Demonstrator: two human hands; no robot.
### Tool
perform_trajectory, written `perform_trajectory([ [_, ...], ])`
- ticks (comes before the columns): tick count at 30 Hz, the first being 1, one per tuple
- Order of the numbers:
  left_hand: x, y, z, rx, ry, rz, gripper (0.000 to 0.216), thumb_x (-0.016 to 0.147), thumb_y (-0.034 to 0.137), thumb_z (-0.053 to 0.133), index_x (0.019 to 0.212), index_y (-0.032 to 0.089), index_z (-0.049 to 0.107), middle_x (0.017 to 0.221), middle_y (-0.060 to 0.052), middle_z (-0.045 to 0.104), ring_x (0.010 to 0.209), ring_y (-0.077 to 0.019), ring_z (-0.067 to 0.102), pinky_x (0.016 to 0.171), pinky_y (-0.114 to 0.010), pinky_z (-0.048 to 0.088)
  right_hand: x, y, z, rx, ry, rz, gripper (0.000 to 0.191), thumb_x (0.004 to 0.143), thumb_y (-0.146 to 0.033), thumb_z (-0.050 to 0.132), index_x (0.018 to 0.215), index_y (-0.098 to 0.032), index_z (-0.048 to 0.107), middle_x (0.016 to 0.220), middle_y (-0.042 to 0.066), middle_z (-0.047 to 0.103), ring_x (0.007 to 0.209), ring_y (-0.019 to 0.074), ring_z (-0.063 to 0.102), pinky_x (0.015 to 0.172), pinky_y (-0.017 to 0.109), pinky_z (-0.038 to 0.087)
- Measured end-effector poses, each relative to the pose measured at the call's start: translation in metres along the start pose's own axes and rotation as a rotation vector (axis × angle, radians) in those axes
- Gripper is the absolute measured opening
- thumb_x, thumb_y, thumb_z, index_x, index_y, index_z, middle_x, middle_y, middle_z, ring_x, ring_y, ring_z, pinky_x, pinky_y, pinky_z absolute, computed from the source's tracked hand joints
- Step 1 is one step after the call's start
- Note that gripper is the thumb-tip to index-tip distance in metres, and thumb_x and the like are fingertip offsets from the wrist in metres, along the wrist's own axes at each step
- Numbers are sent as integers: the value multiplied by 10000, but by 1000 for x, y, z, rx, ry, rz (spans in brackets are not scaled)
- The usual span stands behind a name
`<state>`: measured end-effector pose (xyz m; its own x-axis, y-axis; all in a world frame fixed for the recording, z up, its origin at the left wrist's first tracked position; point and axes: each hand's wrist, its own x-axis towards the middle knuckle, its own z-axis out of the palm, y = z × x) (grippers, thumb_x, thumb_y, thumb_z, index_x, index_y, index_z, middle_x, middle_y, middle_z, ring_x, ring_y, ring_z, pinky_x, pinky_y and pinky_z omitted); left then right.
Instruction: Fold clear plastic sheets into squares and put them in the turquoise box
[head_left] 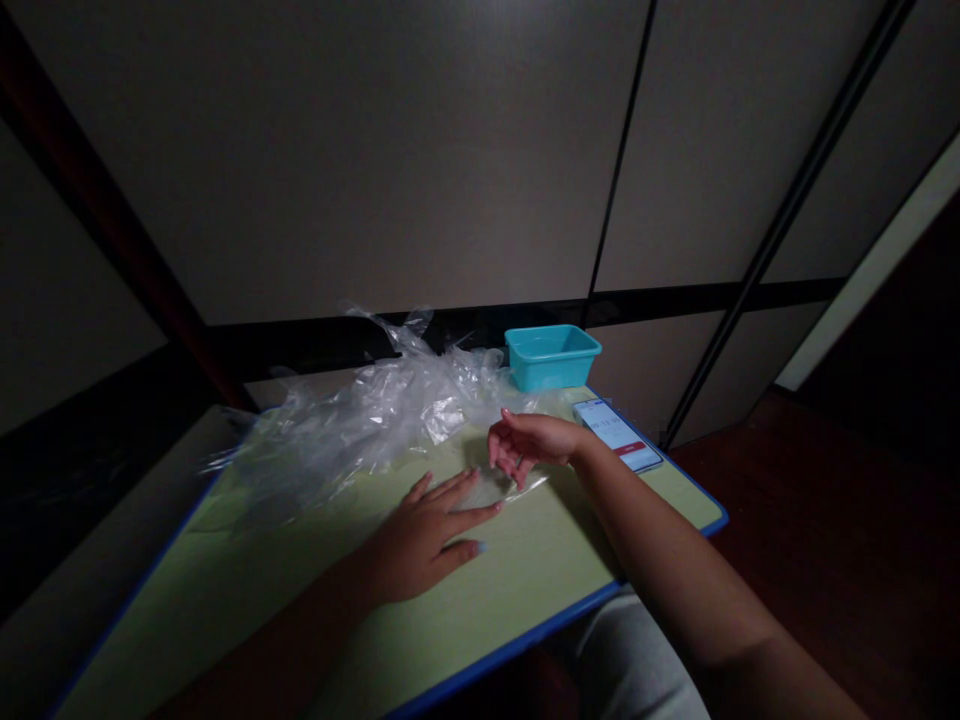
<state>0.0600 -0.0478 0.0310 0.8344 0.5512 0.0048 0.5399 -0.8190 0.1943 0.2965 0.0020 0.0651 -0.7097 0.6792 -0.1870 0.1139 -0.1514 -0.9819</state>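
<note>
A clear plastic bag (pixel 491 488) lies flat on the yellow-green table (pixel 525 585), between and partly under my hands. My left hand (pixel 431 540) rests palm down with its fingers spread, the fingertips on the bag's near left part. Just above the bag's right part is my right hand (pixel 534 440), turned on its side with loosely curled fingers standing apart. I see nothing held in it. Behind my left hand spreads a large heap of crumpled clear plastic bags (pixel 375 415).
A turquoise plastic basket (pixel 551 360) stands at the table's back right corner. A phone (pixel 619 435) with a lit timer screen lies by the right edge, beside my right wrist. Cabinet panels (pixel 405 150) rise directly behind the table.
</note>
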Motion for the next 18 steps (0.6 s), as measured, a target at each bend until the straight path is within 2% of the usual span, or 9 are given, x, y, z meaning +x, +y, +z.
perform_trajectory([
  [3,1,-1,2,5,1,0,445,886,431,405,1321,428,309,1462,-35,215,1330,-258,190,1024,-568,117,3,3,5,61,-157,103,696,887,-569,57,805,-99,564,612,53,580,549,143,586,542,300,509],
  [5,1,-2,3,8,1,3,446,885,429,407,1320,431,308,1464,-33,210,1332,-261,179,1024,-569,116,8,8,6,43,-200,178,724,879,-577,36,791,-93,566,596,59,586,547,152,602,556,314,518],
  [9,0,-2,3,9,-5,6,453,886,419,408,1324,432,295,1472,-23,178,1336,-259,164,1027,-565,113,12,16,1,-36,-160,291,738,875,-579,27,744,-92,566,543,52,581,496,149,604,528,312,526],
  [14,0,-1,1,15,-9,4,450,890,426,396,1327,427,291,1466,-43,194,1338,-245,157,1021,-570,124,7,13,-7,-155,-95,358,636,901,-544,174,687,-95,571,485,30,568,435,134,581,506,317,535],
  [18,0,-1,0,10,-4,6,455,888,419,406,1327,428,288,1461,-46,211,1336,-243,166,1016,-578,132,1,10,-12,-264,-38,418,645,879,-579,223,656,-91,580,472,40,573,418,139,581,458,288,516],
])
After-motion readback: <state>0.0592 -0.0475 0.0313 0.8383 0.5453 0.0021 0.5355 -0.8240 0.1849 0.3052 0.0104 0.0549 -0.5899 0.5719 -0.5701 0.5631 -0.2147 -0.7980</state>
